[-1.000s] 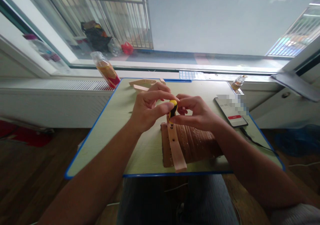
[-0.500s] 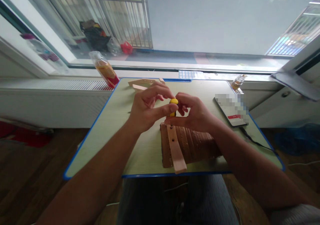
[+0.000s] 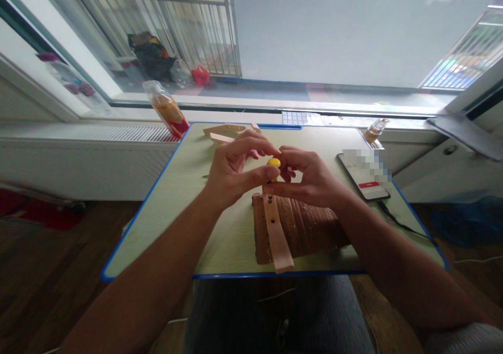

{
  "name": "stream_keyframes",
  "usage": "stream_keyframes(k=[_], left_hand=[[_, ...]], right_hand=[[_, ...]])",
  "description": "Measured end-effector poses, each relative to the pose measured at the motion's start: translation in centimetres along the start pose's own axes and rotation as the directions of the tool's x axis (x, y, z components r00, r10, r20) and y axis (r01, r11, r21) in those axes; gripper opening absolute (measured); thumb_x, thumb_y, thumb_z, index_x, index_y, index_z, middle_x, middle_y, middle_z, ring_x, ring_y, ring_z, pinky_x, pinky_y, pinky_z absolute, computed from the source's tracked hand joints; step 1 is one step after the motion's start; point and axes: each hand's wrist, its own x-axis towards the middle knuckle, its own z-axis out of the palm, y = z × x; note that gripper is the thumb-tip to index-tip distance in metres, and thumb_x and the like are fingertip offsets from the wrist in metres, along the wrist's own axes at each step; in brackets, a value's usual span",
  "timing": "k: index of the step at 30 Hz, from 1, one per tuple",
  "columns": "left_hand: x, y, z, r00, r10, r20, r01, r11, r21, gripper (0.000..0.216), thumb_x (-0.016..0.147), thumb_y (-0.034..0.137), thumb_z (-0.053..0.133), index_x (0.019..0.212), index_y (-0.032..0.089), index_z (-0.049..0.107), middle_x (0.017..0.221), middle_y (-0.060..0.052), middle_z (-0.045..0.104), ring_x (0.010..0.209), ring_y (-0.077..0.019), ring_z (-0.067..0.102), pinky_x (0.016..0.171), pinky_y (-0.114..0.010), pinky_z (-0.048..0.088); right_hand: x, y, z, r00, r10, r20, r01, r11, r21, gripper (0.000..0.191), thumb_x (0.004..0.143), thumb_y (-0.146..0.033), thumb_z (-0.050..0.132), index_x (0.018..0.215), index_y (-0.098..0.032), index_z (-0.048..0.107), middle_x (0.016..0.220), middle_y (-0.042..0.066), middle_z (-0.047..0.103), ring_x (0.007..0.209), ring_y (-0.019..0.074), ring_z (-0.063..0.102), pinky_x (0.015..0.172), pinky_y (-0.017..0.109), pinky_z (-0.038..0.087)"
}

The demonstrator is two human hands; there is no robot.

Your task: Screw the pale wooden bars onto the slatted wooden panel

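My left hand [image 3: 231, 173] is closed, its thumb and fingertips around a stubby yellow-and-black screwdriver handle [image 3: 274, 163]. The handle stands upright over the far end of a light wooden strip [image 3: 279, 238]. That strip has dark holes and lies along the left edge of a brown, ridged board [image 3: 310, 228] dotted with small holes. Curled in close from the right, my right hand [image 3: 310, 178] has its thumb by the handle's lower end and the strip's far tip. Its fingers hide what it pinches. The screwdriver's tip is also hidden.
More wooden pieces [image 3: 223, 131] lie at the back of the blue-edged table [image 3: 165, 223]. A phone [image 3: 363, 175] with a cable [image 3: 396, 220] rests at the right. Behind stand a drink bottle [image 3: 167, 110] and a small bottle [image 3: 376, 129] near the window.
Both hands stay around the screwdriver with only slight finger shifts. The yellow handle sits marginally lower in the picture, and more of the strip's far end shows beneath the right thumb.
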Motion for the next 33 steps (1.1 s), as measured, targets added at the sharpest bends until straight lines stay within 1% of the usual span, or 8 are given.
stream_keyframes(k=[3,9,12,16,21,26,29,33], left_hand=[[0.1,-0.2,0.0,1.0,0.009,-0.008,-0.009,1.0,-0.008,0.035,0.069,0.038,0.101,0.098,0.029,0.083,0.098,-0.005,0.069,0.098,-0.0241,0.062,0.088,-0.042,0.051],[0.1,0.1,0.1,1.0,0.006,-0.005,-0.006,0.999,0.032,0.024,0.076,0.035,0.097,0.095,0.03,0.084,0.099,-0.005,0.07,0.096,-0.0226,0.062,0.089,-0.043,0.051],[0.1,0.3,0.1,1.0,0.009,-0.01,-0.009,0.999,0.047,0.021,0.077,0.032,0.094,0.096,0.03,0.085,0.099,-0.005,0.07,0.096,-0.0225,0.062,0.089,-0.043,0.052],[0.1,0.5,0.1,1.0,0.018,-0.011,-0.018,0.999,0.045,0.016,0.08,0.028,0.089,0.096,0.03,0.086,0.098,-0.005,0.071,0.096,-0.0227,0.063,0.092,-0.044,0.052],[0.0,0.3,0.1,1.0,-0.015,0.007,0.015,1.0,0.004,0.015,0.085,0.04,0.086,0.095,0.029,0.087,0.102,-0.007,0.071,0.1,-0.025,0.064,0.09,-0.044,0.052],[0.1,0.0,0.3,1.0,-0.005,-0.008,0.005,1.0,-0.013,0.033,0.069,0.037,0.101,0.097,0.03,0.084,0.097,-0.005,0.071,0.097,-0.0238,0.062,0.089,-0.042,0.051],[0.1,0.1,0.2,1.0,-0.007,-0.005,0.007,1.0,0.004,0.026,0.073,0.034,0.099,0.095,0.03,0.085,0.096,-0.005,0.071,0.094,-0.0227,0.062,0.089,-0.043,0.051],[0.1,0.4,0.1,1.0,-0.001,-0.008,0.001,0.999,0.032,0.018,0.078,0.033,0.094,0.094,0.032,0.087,0.096,-0.005,0.07,0.094,-0.0225,0.062,0.091,-0.044,0.052]], right_hand=[[0.0,0.1,0.2,1.0,0.013,-0.01,-0.013,1.0,-0.004,0.036,0.078,-0.034,0.095,0.082,-0.02,0.062,0.08,-0.005,0.054,0.069,0.0092,0.045,0.06,0.027,0.039],[0.1,0.1,-0.1,0.996,0.083,0.02,-0.084,0.995,0.057,0.038,0.074,-0.037,0.098,0.086,-0.019,0.066,0.083,-0.004,0.057,0.069,0.0097,0.046,0.059,0.027,0.04],[0.2,-0.3,-0.6,0.993,0.092,0.08,-0.097,0.993,0.067,0.028,0.078,-0.033,0.095,0.088,-0.017,0.074,0.091,-0.001,0.06,0.073,0.0101,0.049,0.061,0.029,0.04],[0.3,-0.6,-1.0,0.991,0.046,0.122,-0.054,0.997,0.061,0.015,0.087,-0.028,0.088,0.09,-0.017,0.078,0.087,-0.001,0.061,0.073,0.0099,0.049,0.061,0.029,0.039],[0.3,-0.2,-0.5,0.998,0.044,0.04,-0.044,0.999,0.008,0.032,0.078,-0.03,0.096,0.078,-0.019,0.066,0.081,-0.004,0.059,0.07,0.0093,0.048,0.061,0.028,0.04],[0.2,0.3,0.1,0.999,0.054,0.002,-0.054,0.998,0.027,0.039,0.076,-0.037,0.097,0.082,-0.02,0.062,0.075,-0.006,0.055,0.065,0.0088,0.047,0.057,0.027,0.04],[0.2,0.4,0.0,0.999,0.035,0.006,-0.035,0.999,-0.002,0.041,0.075,-0.038,0.098,0.079,-0.02,0.062,0.075,-0.006,0.054,0.065,0.0089,0.045,0.057,0.027,0.038],[0.2,0.1,-0.5,0.991,0.125,0.046,-0.126,0.991,0.034,0.036,0.074,-0.036,0.097,0.087,-0.019,0.067,0.082,-0.004,0.057,0.07,0.0102,0.049,0.061,0.028,0.041]])
